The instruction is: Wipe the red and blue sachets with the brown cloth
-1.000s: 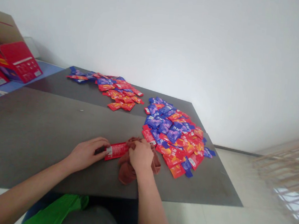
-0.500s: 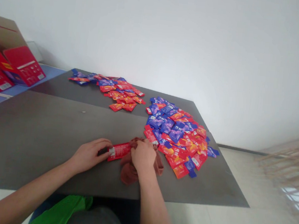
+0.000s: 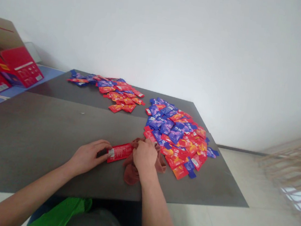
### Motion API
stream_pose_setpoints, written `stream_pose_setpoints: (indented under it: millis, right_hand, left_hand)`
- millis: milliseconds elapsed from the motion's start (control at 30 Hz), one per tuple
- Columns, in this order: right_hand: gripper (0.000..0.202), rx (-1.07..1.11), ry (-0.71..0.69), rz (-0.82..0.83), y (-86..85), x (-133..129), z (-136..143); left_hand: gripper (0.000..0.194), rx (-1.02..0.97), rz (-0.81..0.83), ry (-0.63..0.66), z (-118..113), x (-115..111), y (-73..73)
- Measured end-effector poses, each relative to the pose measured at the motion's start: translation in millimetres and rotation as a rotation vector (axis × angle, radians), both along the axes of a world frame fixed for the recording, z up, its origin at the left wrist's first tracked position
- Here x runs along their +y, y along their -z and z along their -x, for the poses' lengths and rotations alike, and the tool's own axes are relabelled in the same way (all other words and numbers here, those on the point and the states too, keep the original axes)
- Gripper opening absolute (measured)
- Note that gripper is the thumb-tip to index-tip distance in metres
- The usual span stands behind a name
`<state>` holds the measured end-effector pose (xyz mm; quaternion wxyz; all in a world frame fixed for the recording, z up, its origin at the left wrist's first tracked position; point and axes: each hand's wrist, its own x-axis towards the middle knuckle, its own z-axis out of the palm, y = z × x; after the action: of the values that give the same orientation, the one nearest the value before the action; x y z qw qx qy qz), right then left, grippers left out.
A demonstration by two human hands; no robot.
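A red sachet [image 3: 120, 152] with white print lies flat on the grey tabletop, its back side up. My left hand [image 3: 89, 156] has its thumb and fingertips closed on the sachet's left end. At the other end my right hand [image 3: 145, 156] is closed around a bunched reddish-brown cloth [image 3: 132, 174], which covers that end of the sachet. The right fingertips are partly hidden in the cloth folds. Just right of the cloth, a large pile of red and blue sachets [image 3: 176, 134] spreads across the table.
A second pile of sachets [image 3: 123, 91] lies at the far side of the table, by the white wall [image 3: 175, 39]. Opened red cardboard boxes [image 3: 22, 64] stand on a blue surface [image 3: 47, 74] at the left. The grey table [image 3: 42, 129] ends close to my body.
My right hand and the cloth have shifted slightly to the right along the sachet, showing a little more of its surface. My left hand keeps its hold on the left end.
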<state>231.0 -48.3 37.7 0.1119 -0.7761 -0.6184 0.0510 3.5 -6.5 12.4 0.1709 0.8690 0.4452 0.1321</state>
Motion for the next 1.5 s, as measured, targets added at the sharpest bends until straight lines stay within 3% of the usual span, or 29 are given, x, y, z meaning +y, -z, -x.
stream_pose_setpoints:
  millis: [200,267,400,500,700,900,1100,1267,1400,1500]
  right_hand:
    - [0.022,0.072,-0.271,-0.114,-4.2,-13.7,33.5]
    - [0.018,0.080,-0.226,-0.063,0.5,-12.9,30.8]
    - [0.015,0.008,0.020,-0.013,6.0,-13.6,-2.4]
    - [0.014,0.019,0.011,-0.048,10.7,-36.2,-17.7]
    - [0.022,0.129,0.108,-0.113,25.2,-88.0,-14.1]
    - [0.018,0.152,0.087,-0.152,25.6,-84.1,-15.5]
    - [0.016,0.136,0.080,-0.154,27.7,-84.7,-15.4]
    - [0.017,0.134,0.081,-0.137,27.0,-85.2,-14.8]
    - [0.018,0.139,0.078,-0.130,27.4,-84.9,-15.2]
    - [0.018,0.153,0.071,-0.156,28.4,-84.9,-15.1]
  left_hand:
    - [0.032,0.002,-0.002,0.010,1.6,2.3,4.0]
    - [0.032,0.000,-0.003,0.010,1.2,1.6,3.5]
    - [0.033,0.012,0.002,0.006,0.5,0.0,0.0]
    - [0.033,0.022,0.024,0.006,0.9,0.7,-1.1]
    - [0.035,0.055,0.055,0.054,3.1,3.1,-4.5]
    - [0.050,0.269,0.088,0.237,1.9,8.2,-26.8]
    - [0.051,0.467,0.104,0.301,-30.6,13.2,-53.1]
    - [0.038,0.479,0.036,0.302,-56.9,17.5,-49.7]
    - [0.025,0.461,-0.016,0.307,-60.7,31.0,-42.6]
    - [0.021,0.423,0.039,0.315,-57.7,44.8,-48.6]
